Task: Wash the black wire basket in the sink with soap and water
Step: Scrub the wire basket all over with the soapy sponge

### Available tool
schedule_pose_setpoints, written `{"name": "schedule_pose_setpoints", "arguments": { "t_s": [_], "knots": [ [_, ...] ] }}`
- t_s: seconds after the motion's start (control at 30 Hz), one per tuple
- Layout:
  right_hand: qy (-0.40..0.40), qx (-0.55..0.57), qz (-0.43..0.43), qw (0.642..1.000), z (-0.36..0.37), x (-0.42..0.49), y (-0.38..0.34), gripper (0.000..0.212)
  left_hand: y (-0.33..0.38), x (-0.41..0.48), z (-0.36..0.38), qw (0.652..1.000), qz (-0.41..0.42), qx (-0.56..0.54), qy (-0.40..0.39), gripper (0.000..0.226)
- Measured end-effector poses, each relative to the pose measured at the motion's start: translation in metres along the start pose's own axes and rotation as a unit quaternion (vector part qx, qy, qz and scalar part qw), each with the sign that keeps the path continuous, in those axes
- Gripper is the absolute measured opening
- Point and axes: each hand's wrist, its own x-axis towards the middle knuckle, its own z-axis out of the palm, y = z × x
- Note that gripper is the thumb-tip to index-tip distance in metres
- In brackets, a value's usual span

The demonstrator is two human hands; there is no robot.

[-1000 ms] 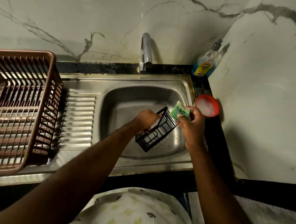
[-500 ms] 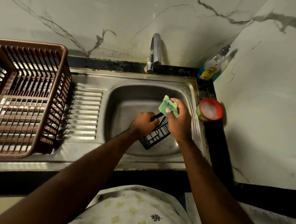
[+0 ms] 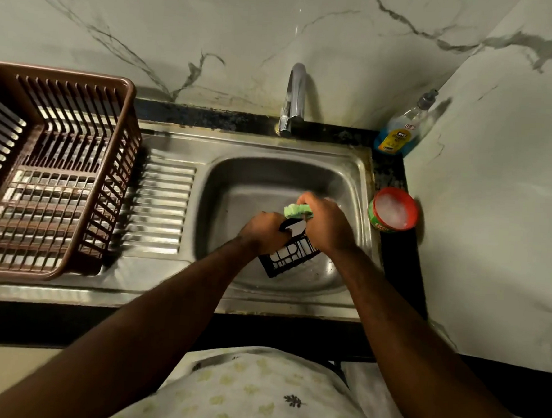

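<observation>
A small black wire basket [image 3: 289,256] is held tilted over the steel sink bowl [image 3: 237,193]. My left hand [image 3: 265,230] grips its left upper edge. My right hand [image 3: 327,226] is closed around a green sponge [image 3: 297,211] and presses it against the basket's top rim. Both hands cover most of the basket's upper half; only its lower end shows. The tap [image 3: 293,100] stands at the back of the sink, and no water stream is visible.
A brown plastic dish rack [image 3: 53,176] sits on the ribbed drainboard [image 3: 158,208] at the left. A red tub of foamy soap [image 3: 394,209] stands right of the sink. A blue dish-liquid bottle [image 3: 399,132] is in the back right corner by the marble wall.
My right hand came from the red soap tub with the sponge and now rests it on the basket's upper rim. The basket sits a little lower and more upright in my left hand.
</observation>
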Motion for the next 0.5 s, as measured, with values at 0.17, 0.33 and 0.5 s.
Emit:
{"name": "schedule_pose_setpoints", "arguments": {
  "t_s": [0.17,0.33,0.5],
  "knots": [
    [-0.023,-0.034,0.030,0.999,-0.014,0.020,0.020,0.053,0.004,0.001,-0.003,1.000,-0.027,0.001,-0.005,0.019],
    [-0.086,0.010,-0.030,0.996,-0.001,0.017,-0.001,0.047,0.005,0.002,0.003,0.997,-0.067,-0.001,0.037,0.017],
    [-0.102,0.015,0.006,0.995,-0.012,0.019,0.021,0.039,0.006,0.003,0.003,0.997,-0.074,-0.016,0.018,0.027]
  ]
}}
